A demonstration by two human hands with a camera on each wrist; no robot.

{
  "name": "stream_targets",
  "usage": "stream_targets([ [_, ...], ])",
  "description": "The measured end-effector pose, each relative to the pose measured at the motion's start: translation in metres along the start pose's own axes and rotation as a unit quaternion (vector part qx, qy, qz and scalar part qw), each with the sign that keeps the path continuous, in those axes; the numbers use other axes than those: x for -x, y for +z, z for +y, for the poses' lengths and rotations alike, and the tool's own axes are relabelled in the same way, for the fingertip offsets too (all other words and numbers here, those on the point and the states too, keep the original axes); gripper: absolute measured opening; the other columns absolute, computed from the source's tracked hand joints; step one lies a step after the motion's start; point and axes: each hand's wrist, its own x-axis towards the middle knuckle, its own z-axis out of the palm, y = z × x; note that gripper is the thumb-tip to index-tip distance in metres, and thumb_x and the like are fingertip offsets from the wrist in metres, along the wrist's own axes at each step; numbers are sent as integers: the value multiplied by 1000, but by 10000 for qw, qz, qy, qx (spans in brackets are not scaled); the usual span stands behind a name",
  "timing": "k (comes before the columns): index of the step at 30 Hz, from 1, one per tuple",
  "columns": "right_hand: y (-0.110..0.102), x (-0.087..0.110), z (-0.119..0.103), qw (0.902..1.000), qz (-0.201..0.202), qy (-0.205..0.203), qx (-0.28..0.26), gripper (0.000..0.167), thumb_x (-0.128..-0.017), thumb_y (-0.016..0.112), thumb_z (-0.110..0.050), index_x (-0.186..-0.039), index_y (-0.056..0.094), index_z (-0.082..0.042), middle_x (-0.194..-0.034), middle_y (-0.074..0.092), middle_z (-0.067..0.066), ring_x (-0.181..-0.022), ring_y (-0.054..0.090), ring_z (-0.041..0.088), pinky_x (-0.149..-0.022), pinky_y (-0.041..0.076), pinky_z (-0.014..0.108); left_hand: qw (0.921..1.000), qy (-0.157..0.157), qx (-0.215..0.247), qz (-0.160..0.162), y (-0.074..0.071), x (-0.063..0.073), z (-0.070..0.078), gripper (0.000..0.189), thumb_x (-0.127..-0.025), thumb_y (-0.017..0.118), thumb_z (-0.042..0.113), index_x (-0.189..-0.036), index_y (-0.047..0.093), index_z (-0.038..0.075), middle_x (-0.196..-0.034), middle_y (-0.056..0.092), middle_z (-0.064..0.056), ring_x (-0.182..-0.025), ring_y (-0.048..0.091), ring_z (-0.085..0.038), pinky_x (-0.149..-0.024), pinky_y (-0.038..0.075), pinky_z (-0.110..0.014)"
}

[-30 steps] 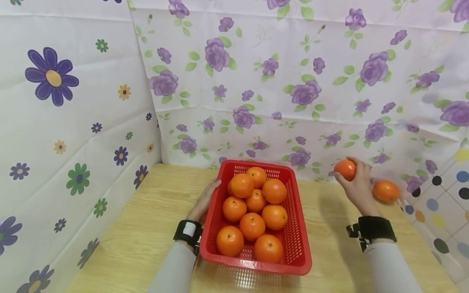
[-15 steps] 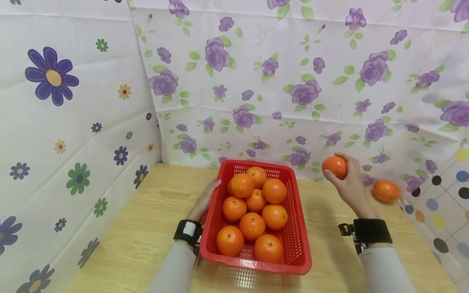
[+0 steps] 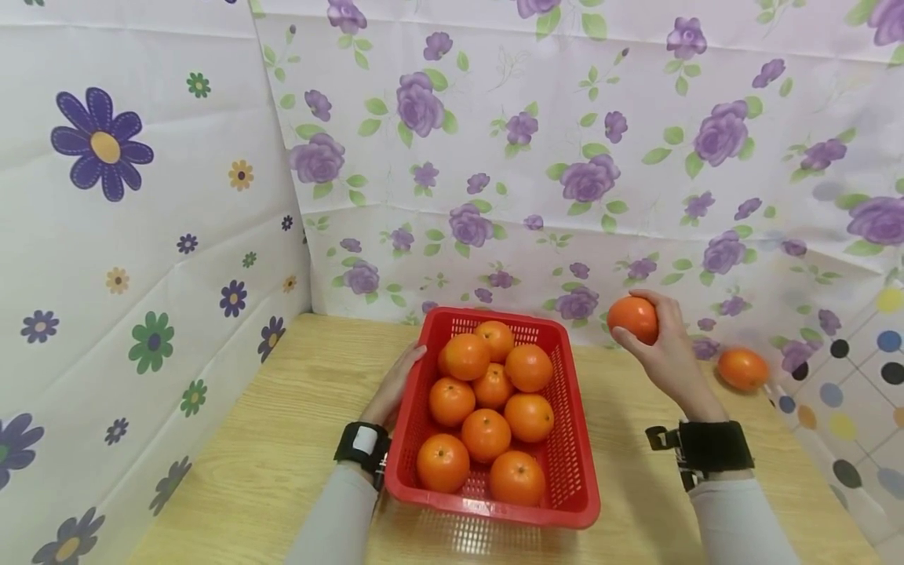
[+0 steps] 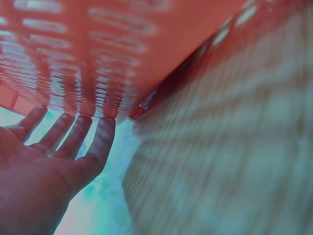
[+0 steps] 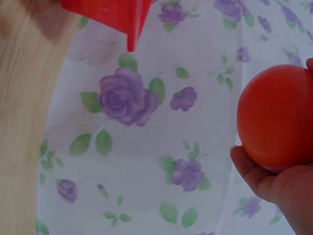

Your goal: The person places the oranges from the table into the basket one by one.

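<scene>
A red plastic basket (image 3: 494, 514) with slotted sides stands on the table, with several oranges (image 3: 486, 435) piled inside. My left hand (image 3: 395, 388) rests along the basket's left side. In the left wrist view, its extended fingers (image 4: 100, 139) reach up to the slotted wall, palm facing the basket. Right of the basket, my right hand (image 3: 665, 353) grips a single orange (image 3: 631, 318) between thumb and fingers, raised above the table. The right wrist view shows this orange (image 5: 276, 117) close up, its far side cut off by the frame edge.
Another orange (image 3: 743, 369) lies on the wooden table (image 3: 254, 471) at the back right, near the corner. Flower-patterned sheets (image 3: 494, 157) hang behind and to the left. A dotted sheet (image 3: 847, 428) borders the right side.
My right hand has carried the orange leftward and slightly up, nearer the basket. My left hand and the basket have stayed in place.
</scene>
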Motion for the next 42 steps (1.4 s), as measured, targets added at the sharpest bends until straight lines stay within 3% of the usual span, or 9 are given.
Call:
stream_targets([
  [9, 1, -2, -23, 9983, -410, -410, 114, 63, -98, 73, -18, -151, 41, -6, -146, 36, 26, -118, 50, 45, -92, 45, 62, 9999, -94, 62, -30, 0, 0, 2, 64, -105, 51, 53, -160, 35, 23, -156, 45, -12, -138, 48, -32, -113, 43, -54],
  [16, 6, -4, -36, 9942, -751, -723, 261, 60, -97, 74, -16, -148, 45, -7, -142, 41, 22, -116, 52, 39, -90, 48, 57, 10000, 23, -46, -32, 0, -2, 2, 62, -106, 48, 52, -160, 35, 23, -156, 45, -13, -139, 47, -32, -113, 43, -54],
  [24, 15, -7, -53, 9841, -1369, -1052, 406, 58, -98, 74, -18, -147, 45, -8, -142, 42, 20, -116, 53, 37, -89, 52, 57, 10000, 26, -20, -18, -1, -4, 1, 63, -106, 49, 52, -160, 34, 23, -158, 44, -13, -141, 45, -32, -114, 41, -54],
  [35, 34, -14, -73, 9718, -1944, -1261, 440, 56, -98, 74, -21, -146, 45, -11, -140, 43, 17, -108, 58, 34, -88, 55, 51, 9999, 85, -74, -47, -2, -3, -2, 62, -108, 45, 50, -161, 32, 20, -158, 43, -14, -140, 46, -32, -113, 43, -51],
  [42, 48, -17, -94, 9637, -2376, -1128, 449, 54, -97, 75, -21, -143, 47, -18, -137, 45, 11, -105, 62, 29, -87, 58, 46, 9999, 62, -95, -59, -1, -2, -1, 61, -108, 45, 51, -161, 32, 22, -157, 44, -13, -139, 47, -33, -113, 43, -53],
])
